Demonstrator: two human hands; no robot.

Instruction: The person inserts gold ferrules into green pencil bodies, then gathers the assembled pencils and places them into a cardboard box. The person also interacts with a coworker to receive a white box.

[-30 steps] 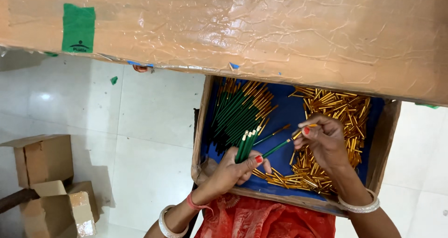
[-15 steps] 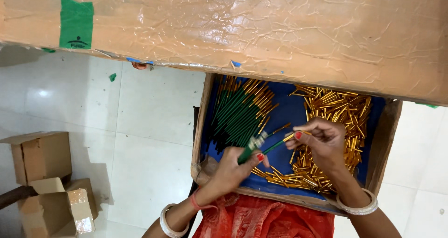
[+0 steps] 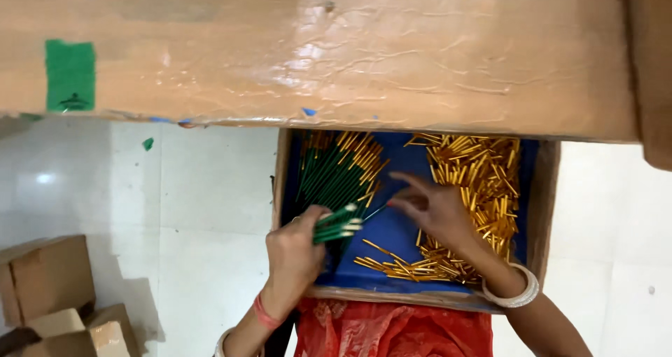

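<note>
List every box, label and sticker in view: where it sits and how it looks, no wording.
Cardboard flap: across the top, tan, glossy.
Green label: on the flap's left, rectangular.
Open carton: centre right, brown walls, blue lining.
Small cartons: bottom left on the floor, brown, stacked.
No screens or signs.

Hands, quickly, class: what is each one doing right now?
Left hand: closed around a bundle of green sticks.
Right hand: open, fingers spread, holding nothing, over the gold pieces in the blue-lined box.

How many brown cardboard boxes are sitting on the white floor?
3 small boxes, bottom left: one higher up, two below it, cut by the frame edge. More may be hidden.
</note>
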